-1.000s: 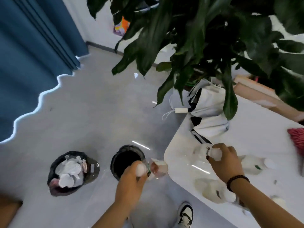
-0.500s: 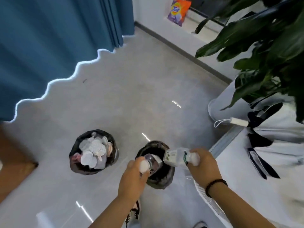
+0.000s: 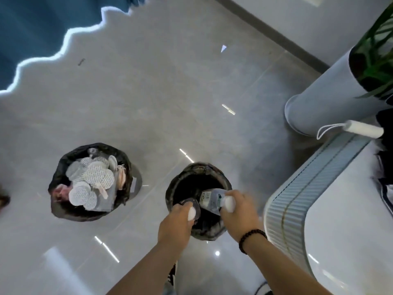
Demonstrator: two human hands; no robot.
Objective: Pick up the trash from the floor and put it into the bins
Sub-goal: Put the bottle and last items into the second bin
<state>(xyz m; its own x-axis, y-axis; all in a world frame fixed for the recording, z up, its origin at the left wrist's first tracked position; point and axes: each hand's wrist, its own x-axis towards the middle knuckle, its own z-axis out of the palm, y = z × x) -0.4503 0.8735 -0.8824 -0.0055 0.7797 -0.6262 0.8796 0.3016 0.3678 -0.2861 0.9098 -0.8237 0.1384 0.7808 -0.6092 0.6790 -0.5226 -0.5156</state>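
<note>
Two bins lined with black bags stand on the grey floor. The left bin (image 3: 58,184) is packed with white paper cups and scraps. The right bin (image 3: 221,174) looks dark inside. My left hand (image 3: 176,223) grips a clear plastic bottle (image 3: 192,207) by its white-capped end, pointing down into the right bin's mouth. My right hand (image 3: 240,211) grips a second clear bottle (image 3: 210,199) with a white cap and a label, its base angled into the same bin.
A white table (image 3: 340,220) with a ribbed edge fills the right side. Behind it stands a tall white planter (image 3: 314,103) with a green plant. A white umbrella handle (image 3: 361,128) juts off the table. Blue curtains (image 3: 32,28) hang at upper left.
My right hand lifted a bottle off the table and swung it left over the right bin. Both hands have lowered their bottles into the bin's mouth as my view tilted down.
</note>
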